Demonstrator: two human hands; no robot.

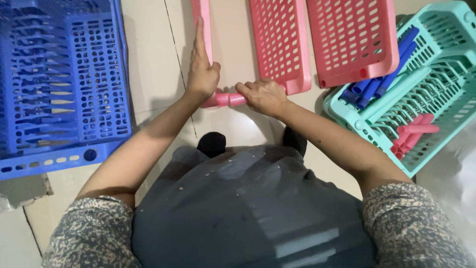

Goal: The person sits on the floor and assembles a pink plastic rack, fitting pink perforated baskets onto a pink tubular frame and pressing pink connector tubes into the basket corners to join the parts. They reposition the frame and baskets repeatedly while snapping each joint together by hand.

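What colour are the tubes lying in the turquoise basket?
Blue tubes and pink tubes lie in the turquoise basket, per the head view.

no packages, labels, signs or screens visible

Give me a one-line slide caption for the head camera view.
Left hand steadies a pink panel while right hand grips a pink tube on the floor.

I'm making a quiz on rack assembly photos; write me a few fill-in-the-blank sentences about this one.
1. The right hand grips a ___ plastic tube.
2. The left hand lies flat on a pink ___.
3. The blue tubes lie in the ___ basket.

Missing words: pink; panel; teal
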